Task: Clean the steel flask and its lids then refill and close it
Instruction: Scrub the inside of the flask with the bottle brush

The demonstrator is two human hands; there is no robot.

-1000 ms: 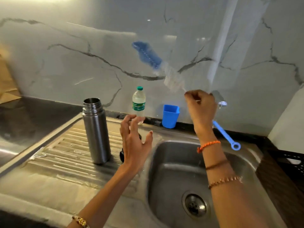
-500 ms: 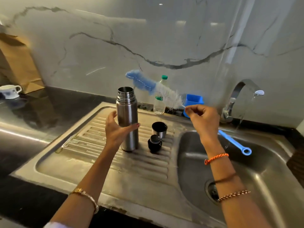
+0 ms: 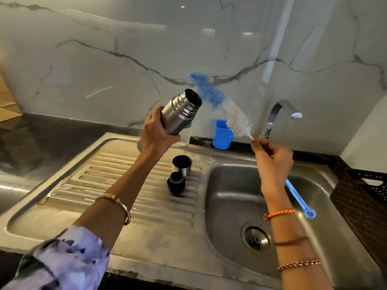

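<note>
Above the ribbed drainboard (image 3: pixel 117 185) of the steel sink, I see my left hand (image 3: pixel 156 135) wrapped around the steel flask (image 3: pixel 180 113), lifted clear and tilted so its open mouth faces up and to the right. My right hand (image 3: pixel 272 158) pinches the wire stem of the bottle brush (image 3: pixel 219 103), fingers curled in a tight grip; the blue bristle tip sits just beside the flask's rim, the white bristles trailing down toward my fingers, and the blue handle sticks out below my wrist over the basin (image 3: pixel 230 206). On the drainboard stand the steel cup lid (image 3: pixel 181 165) and, just in front of it, the black stopper (image 3: pixel 176 183). Against the marble wall I make out a blue cup (image 3: pixel 222 135), with the tap (image 3: pixel 280 114) to its right.
</note>
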